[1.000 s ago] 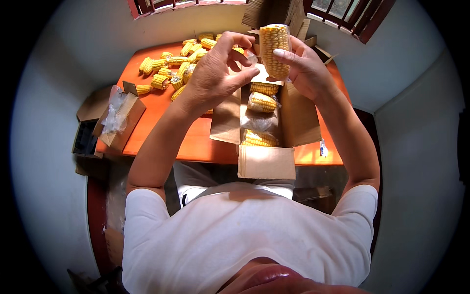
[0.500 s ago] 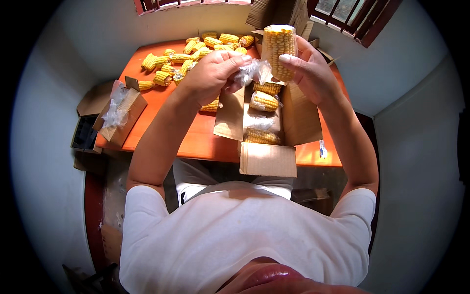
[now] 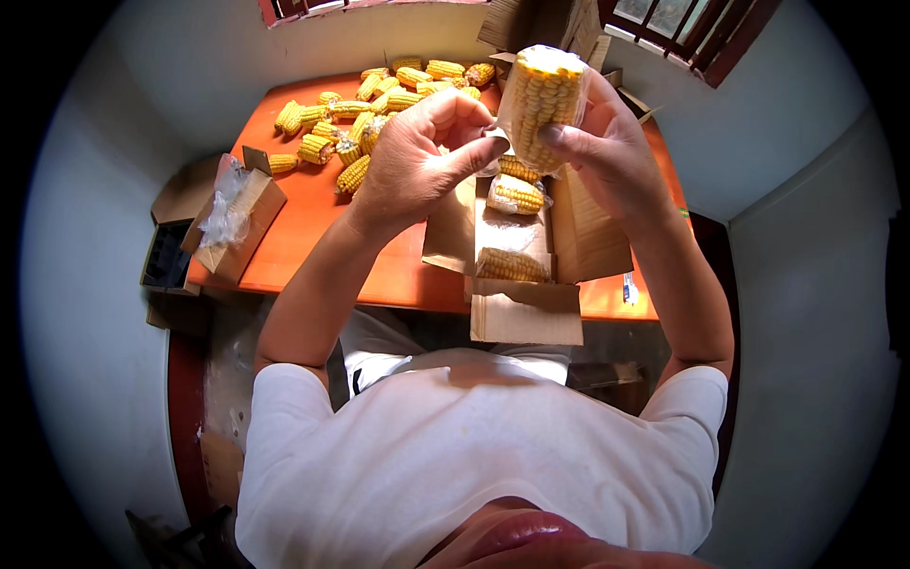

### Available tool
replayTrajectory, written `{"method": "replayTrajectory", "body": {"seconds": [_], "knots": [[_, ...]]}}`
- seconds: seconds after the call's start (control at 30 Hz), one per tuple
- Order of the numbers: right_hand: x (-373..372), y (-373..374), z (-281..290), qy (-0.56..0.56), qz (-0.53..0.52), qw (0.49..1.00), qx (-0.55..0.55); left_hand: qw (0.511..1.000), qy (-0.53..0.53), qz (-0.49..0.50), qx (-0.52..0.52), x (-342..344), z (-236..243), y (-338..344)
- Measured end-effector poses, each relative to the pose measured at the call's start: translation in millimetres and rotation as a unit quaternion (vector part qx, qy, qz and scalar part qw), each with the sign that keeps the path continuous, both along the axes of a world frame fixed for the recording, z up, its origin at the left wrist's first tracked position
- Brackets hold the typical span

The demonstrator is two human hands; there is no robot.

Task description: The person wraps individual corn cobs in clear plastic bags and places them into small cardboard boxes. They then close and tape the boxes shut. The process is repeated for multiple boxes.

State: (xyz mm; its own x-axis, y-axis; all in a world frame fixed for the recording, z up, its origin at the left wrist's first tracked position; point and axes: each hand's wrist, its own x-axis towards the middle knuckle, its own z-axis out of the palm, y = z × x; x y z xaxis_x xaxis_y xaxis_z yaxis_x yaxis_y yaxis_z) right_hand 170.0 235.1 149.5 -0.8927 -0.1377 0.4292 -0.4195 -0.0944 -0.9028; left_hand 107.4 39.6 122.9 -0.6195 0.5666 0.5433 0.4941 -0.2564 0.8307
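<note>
Orange bench [image 3: 303,211]: many cobs [image 3: 316,149] loose, few in carton [image 3: 526,315]; right fingers [image 3: 571,141] grip bagged cob [image 3: 544,102]; left fingers [image 3: 471,158] curled, hold unclear.

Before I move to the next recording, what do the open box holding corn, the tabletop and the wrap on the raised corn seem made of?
Box: likely cardboard, matte brown with crisp folds.
Tabletop: smooth orange with a soft sheen; painted wood or plastic, I can't tell.
Wrap: probably thin, glossy clear plastic, since the corn shows through.
</note>
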Motion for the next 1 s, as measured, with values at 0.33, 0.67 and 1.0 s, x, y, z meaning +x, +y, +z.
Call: {"method": "replayTrajectory", "body": {"seconds": [0.33, 0.67, 1.0], "knots": [[-7, -4, 20, 0.054, 0.021, 0.998, 0.040, 0.870, -0.333, -0.358, 0.066, -24, 1, -25], [-21, -8, 19, -0.006, -0.037, 0.996, 0.079, 0.948, -0.154, -0.142, 0.242, -7, 0, -26], [-14, -7, 23, -0.019, -0.008, 0.996, 0.085, 0.937, -0.281, -0.210, 0.014, -24, -8, -39]]}}
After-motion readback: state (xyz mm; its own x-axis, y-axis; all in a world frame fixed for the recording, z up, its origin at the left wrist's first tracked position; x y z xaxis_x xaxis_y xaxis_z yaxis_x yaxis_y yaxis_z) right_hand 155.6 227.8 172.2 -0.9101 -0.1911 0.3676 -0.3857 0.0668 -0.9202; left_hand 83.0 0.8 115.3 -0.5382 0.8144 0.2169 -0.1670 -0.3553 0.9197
